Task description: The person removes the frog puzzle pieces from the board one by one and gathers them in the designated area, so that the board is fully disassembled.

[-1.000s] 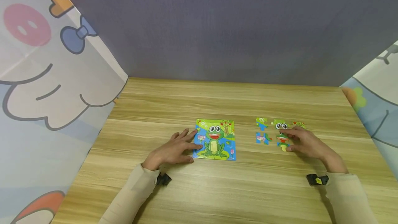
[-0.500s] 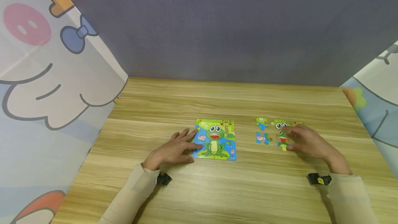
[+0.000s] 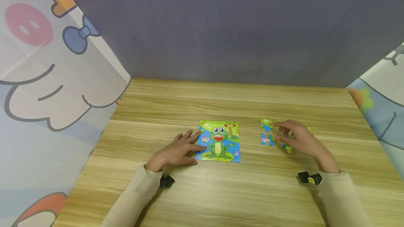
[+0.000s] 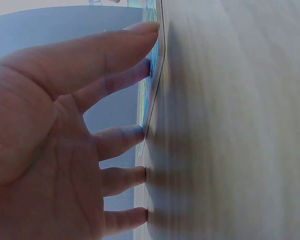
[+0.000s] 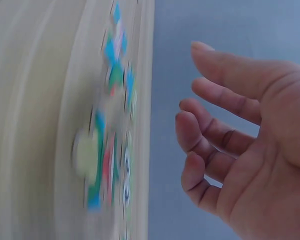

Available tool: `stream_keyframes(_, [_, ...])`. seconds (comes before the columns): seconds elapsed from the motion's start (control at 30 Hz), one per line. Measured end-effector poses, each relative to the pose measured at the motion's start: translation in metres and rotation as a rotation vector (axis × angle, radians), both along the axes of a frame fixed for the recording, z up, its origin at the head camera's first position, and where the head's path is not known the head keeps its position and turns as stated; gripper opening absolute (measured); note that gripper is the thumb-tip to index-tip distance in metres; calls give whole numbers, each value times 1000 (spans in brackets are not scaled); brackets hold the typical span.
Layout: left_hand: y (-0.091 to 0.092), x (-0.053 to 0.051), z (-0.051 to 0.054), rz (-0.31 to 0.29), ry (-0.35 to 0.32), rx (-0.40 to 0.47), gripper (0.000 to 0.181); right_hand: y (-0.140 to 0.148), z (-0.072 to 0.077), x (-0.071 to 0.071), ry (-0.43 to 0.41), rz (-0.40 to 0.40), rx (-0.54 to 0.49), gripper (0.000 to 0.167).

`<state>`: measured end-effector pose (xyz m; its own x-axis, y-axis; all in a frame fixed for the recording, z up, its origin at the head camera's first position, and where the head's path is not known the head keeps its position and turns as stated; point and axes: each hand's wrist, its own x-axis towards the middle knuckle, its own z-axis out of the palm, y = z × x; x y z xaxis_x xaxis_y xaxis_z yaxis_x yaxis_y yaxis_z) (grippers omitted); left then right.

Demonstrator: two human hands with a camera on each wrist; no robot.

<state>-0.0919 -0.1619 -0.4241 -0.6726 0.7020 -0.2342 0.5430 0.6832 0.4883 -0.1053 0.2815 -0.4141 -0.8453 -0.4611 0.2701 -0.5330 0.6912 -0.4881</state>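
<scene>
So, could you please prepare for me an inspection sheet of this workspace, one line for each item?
Surface: wooden table, light with streaked grain.
Job's things: square frog picture board on the table; loose puzzle pieces to its right, some partly hidden by a hand.
Clutter: nothing seen.
Left hand: fingers spread, at and over the board's left side.
Right hand: above the pieces, fingers loosely bent, holding nothing.
Cables: nothing seen.
Surroundings: grey panel behind; cartoon-printed panels at left and right.
</scene>
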Motion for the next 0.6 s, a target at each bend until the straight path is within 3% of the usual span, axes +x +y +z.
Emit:
stream_keyframes(0.27, [0, 0, 0, -1, 5, -4, 53, -41, 0, -10, -127, 30, -36, 38])
stream_keyframes(0.6, [1, -1, 0, -7, 12, 4, 52, -93, -7, -22, -163, 125, -35, 37])
